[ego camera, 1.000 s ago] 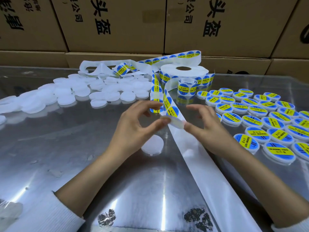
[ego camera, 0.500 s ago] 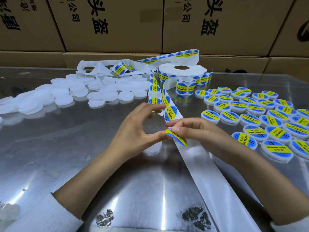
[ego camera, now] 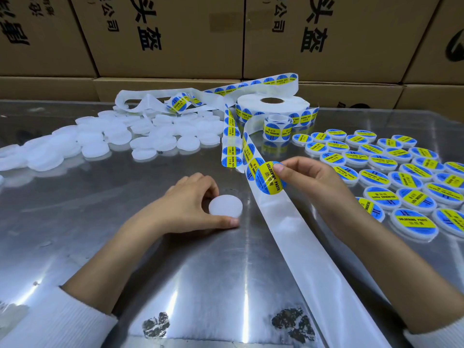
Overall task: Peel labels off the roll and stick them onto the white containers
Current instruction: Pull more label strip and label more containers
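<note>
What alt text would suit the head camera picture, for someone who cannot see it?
A right hand pinches a peeled blue-and-yellow label above its backing strip, while the left hand holds a plain white container on a metal table. Unlabelled containers lie left, labelled ones right, the roll behind.

Reflective metal surface (ego camera: 75,222) with two dark worn patches near its front edge. Lying on it: unlabelled white containers (ego camera: 105,139) clustered at far left; one white container (ego camera: 225,205) at centre; labelled containers (ego camera: 391,172) in rows at right; label roll (ego camera: 272,106) at the back; bare backing strip (ego camera: 308,262) running diagonally forward.
</note>
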